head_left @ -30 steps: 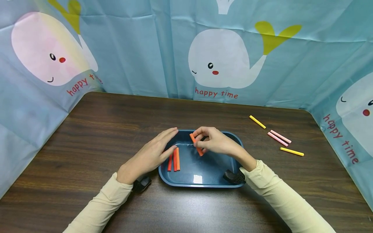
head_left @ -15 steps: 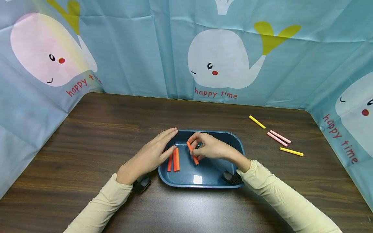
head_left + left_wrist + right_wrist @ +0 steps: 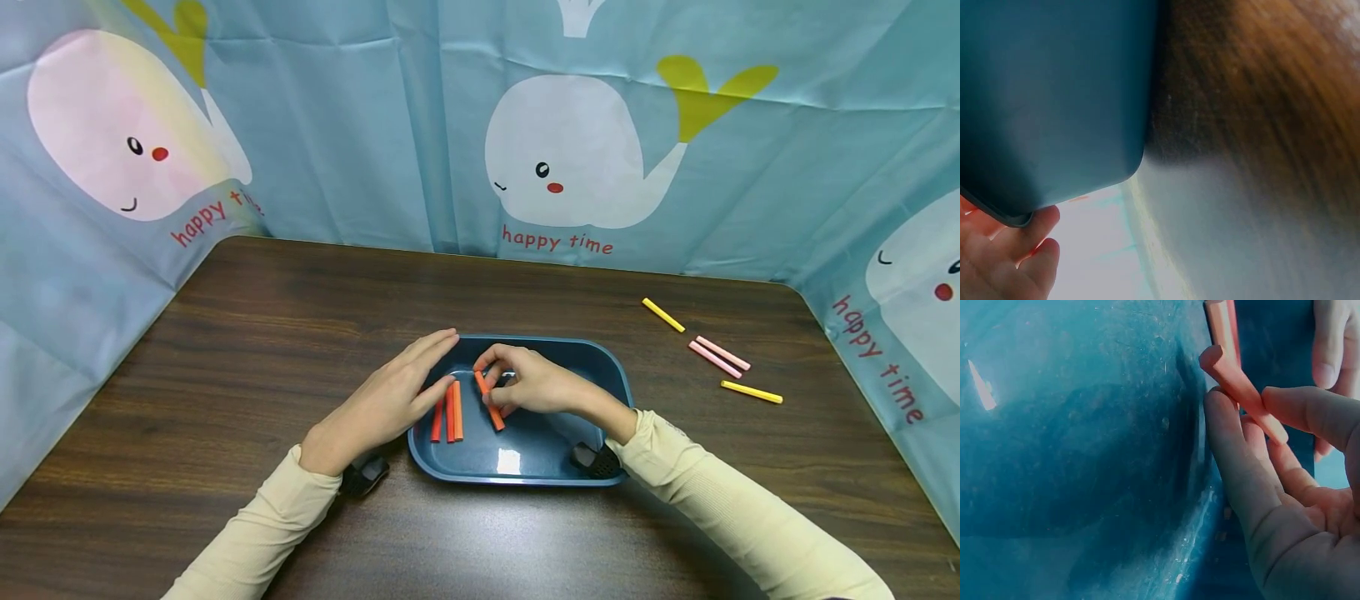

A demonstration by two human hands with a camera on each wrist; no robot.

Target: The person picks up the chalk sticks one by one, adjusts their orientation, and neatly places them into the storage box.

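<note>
A blue tray (image 3: 517, 480) stands on the table. At its left end my left hand (image 3: 382, 400) holds the rim, thumb over the inside and fingers along the outside; the left wrist view shows fingertips (image 3: 1044, 219) by the rim's corner. Inside the tray my right hand (image 3: 536, 382) pinches an orange chalk-like stick (image 3: 489, 402) between thumb and fingers, tilted. In the right wrist view this stick (image 3: 1244, 394) overlaps others behind it. Left of it in the tray lie a red stick (image 3: 437, 423), another red stick (image 3: 450, 415) and an orange stick (image 3: 458, 411), side by side.
On the table to the right lie a yellow stick (image 3: 663, 315), two pink sticks (image 3: 715, 359) close together, and another yellow stick (image 3: 752, 392). A blue curtain (image 3: 360, 142) with whale prints hangs behind the table. Black wrist cameras (image 3: 594, 460) sit under both wrists.
My right hand has moved left and toward the near side inside the tray, bringing the orange stick closer to the row of sticks. My left hand has stayed still.
</note>
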